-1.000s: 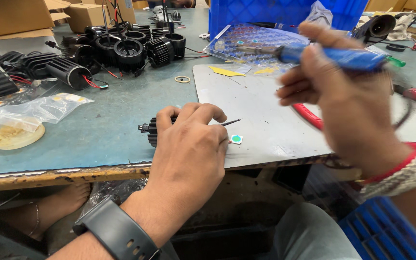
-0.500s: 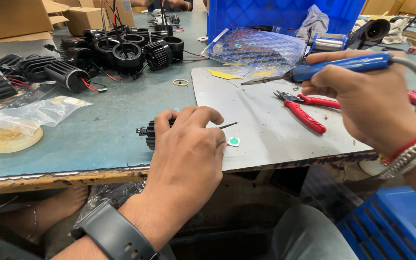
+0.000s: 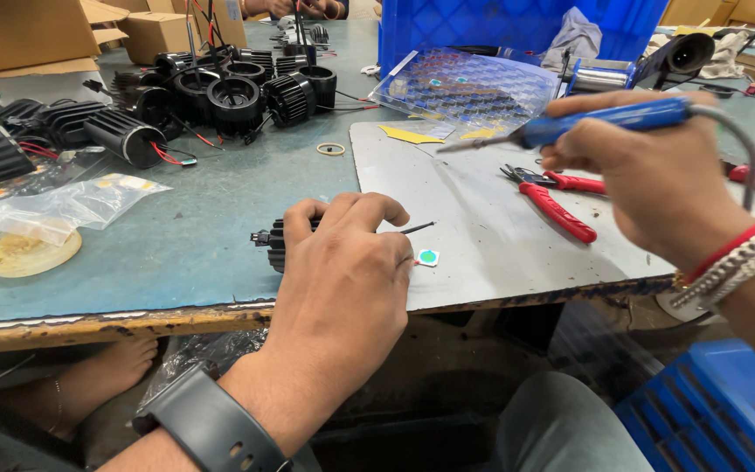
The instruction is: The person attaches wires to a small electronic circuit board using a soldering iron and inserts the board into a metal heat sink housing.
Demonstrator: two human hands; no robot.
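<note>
The left hand (image 3: 342, 271) curls closed over a small black finned housing (image 3: 271, 245) near the worktop's (image 3: 176, 253) front edge, a thin wire (image 3: 417, 228) poking out past its fingers. The right hand (image 3: 648, 175) grips a blue soldering iron (image 3: 605, 121), held raised over the grey sheet (image 3: 482, 218). A small white chip with a green centre (image 3: 428, 257) lies just beside the left hand. Red pliers (image 3: 557, 203) lie under the iron. More black housings (image 3: 229, 87) crowd the far left corner.
</note>
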